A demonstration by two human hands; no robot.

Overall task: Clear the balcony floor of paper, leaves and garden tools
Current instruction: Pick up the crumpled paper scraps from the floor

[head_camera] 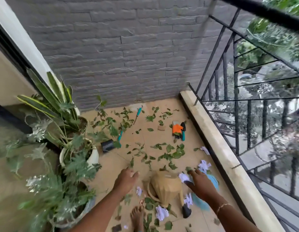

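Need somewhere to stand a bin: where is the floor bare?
Bare tile lies between the white planter and the left hand, and along the ledge right of the orange glove. Crowded: leaves mid-floor, crumpled paper around the paper bag.

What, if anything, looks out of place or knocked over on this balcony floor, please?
A small black pot lies tipped on its side beside the white planter. Also, green leaves and crumpled paper are strewn across the tiles, and a teal-handled trowel lies loose near the ledge.
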